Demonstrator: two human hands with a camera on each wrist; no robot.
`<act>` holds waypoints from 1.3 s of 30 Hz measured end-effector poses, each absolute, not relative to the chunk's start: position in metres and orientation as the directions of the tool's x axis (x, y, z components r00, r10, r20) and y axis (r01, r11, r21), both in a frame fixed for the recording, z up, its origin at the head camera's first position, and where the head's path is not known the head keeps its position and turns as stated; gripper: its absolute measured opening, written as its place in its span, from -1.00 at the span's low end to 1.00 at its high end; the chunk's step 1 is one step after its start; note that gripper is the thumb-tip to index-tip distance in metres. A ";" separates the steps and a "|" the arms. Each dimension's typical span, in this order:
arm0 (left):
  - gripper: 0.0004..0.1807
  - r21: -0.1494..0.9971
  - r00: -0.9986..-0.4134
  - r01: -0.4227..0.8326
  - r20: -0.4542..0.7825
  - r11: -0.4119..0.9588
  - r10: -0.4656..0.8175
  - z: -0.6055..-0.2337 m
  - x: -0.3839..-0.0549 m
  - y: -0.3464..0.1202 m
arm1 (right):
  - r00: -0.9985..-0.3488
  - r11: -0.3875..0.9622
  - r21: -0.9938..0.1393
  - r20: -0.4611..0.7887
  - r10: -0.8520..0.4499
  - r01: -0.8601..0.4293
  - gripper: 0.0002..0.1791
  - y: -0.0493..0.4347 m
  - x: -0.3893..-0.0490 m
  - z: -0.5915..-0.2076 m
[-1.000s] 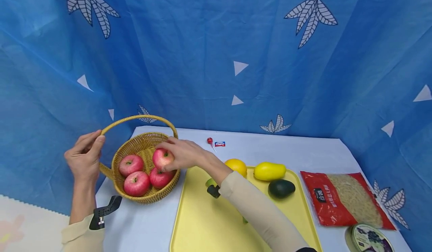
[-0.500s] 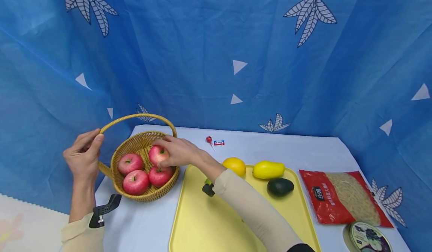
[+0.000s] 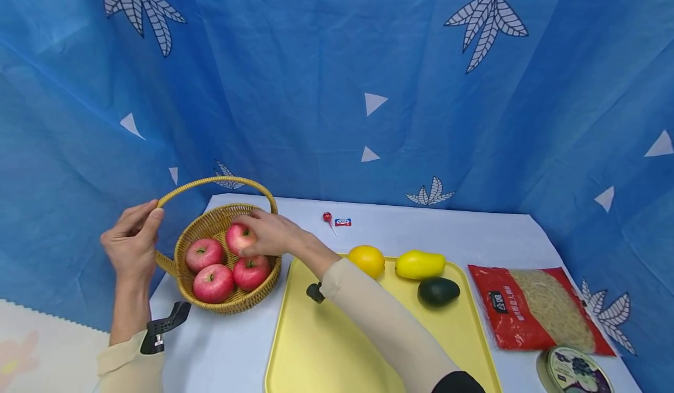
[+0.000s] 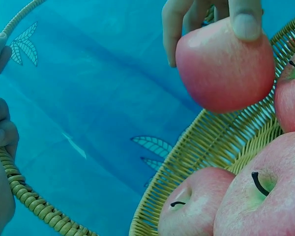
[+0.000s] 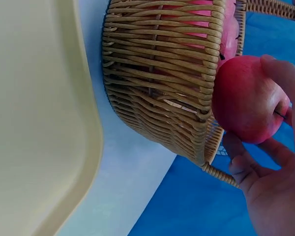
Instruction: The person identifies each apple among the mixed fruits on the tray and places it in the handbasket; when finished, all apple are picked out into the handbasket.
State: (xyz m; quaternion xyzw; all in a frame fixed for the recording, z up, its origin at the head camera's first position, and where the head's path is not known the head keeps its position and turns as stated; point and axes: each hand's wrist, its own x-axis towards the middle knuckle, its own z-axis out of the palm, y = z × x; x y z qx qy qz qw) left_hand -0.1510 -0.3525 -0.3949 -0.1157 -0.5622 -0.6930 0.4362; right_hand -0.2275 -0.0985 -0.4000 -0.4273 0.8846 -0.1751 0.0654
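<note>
A round wicker basket (image 3: 185, 286) stands at the left with red apples inside it. My left hand (image 3: 130, 244) grips the left side of its arched handle (image 3: 231, 179); in the left wrist view the fingers curl round the woven handle (image 4: 44, 212). My right hand (image 3: 276, 232) holds an apple (image 3: 240, 238) between thumb and fingers over the basket's back right part. In the right wrist view that apple (image 5: 248, 98) is at the level of the rim, its stem toward the palm. Below it lie three more apples, one of them at the front (image 3: 213, 283).
Right of the basket is a yellow tray (image 3: 316, 346) bearing an orange (image 3: 367, 261), a yellow papaya-like fruit (image 3: 420, 265) and an avocado (image 3: 439, 292). Behind it lie a lollipop (image 3: 327, 217) and a small candy (image 3: 343, 222). A red pasta bag (image 3: 537, 311) and a round tin (image 3: 574, 371) are at the right.
My right hand has moved a little to the left and back with the apple in its grip. The left hand stays on the basket handle.
</note>
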 end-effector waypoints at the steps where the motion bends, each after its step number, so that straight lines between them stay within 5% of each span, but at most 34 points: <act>1: -0.73 0.681 -0.595 0.732 0.648 0.012 -0.475 -0.395 -0.151 -0.353 | -0.631 0.580 -0.367 0.026 -0.775 -0.727 -0.18 -0.100 -0.228 -0.400; 33: -0.73 0.659 -0.579 0.752 0.661 0.000 -0.477 -0.395 -0.151 -0.351 | -0.660 0.649 -0.301 -0.078 -0.747 -0.699 -0.23 -0.126 -0.236 -0.428; 39: -0.73 0.658 -0.580 0.753 0.661 -0.002 -0.476 -0.396 -0.151 -0.350 | -0.667 0.645 -0.302 -0.039 -0.744 -0.702 -0.44 -0.127 -0.240 -0.430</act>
